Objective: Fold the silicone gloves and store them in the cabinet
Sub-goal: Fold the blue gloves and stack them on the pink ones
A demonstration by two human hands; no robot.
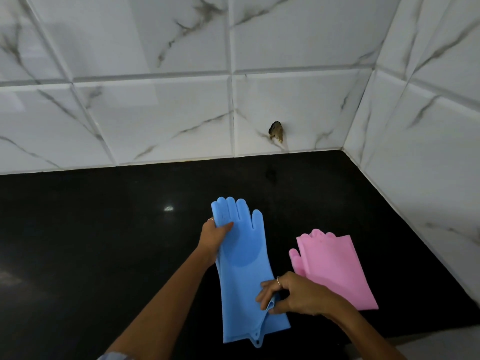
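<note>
A blue silicone glove (242,258) lies stretched out on the black countertop (104,242), fingers pointing toward the wall; a second blue layer shows under its cuff. My left hand (213,236) grips its left edge near the fingers, thumb on top. My right hand (293,294) pinches the right edge near the cuff, lifting a fold of it. To the right lies a pink silicone glove (335,268), folded over, its fingertips peeking out at the top and left.
White marble-pattern tiled walls (168,113) close off the counter at the back and on the right, meeting in a corner. A small dark hole (276,131) sits in the back wall. The counter's front edge runs at the lower right.
</note>
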